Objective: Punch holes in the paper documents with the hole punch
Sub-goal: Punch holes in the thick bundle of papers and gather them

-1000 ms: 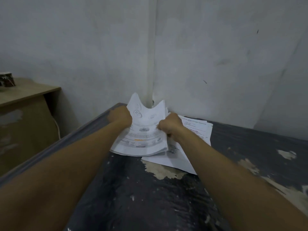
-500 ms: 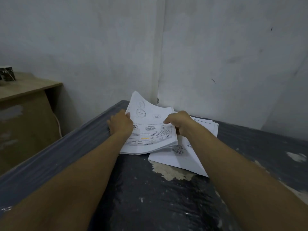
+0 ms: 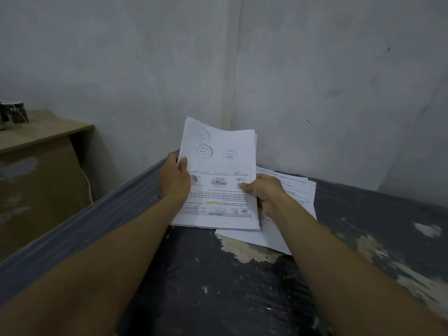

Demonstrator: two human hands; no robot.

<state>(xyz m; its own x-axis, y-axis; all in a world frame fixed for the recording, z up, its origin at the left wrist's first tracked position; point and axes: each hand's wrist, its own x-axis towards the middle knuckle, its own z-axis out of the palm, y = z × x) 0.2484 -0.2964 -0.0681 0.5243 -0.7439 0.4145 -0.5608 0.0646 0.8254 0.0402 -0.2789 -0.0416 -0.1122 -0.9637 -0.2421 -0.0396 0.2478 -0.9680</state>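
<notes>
Here your left hand [image 3: 174,180] and right hand [image 3: 263,190] both grip the white printed paper stack [image 3: 218,180] above the worn dark desk [image 3: 218,287].

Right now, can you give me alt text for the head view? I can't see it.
Both hands grip a printed paper stack, left hand on its left edge, right hand on its right, above a dark scuffed table. More loose sheets lie beneath, near the wall corner; no hole punch is in view.
</notes>
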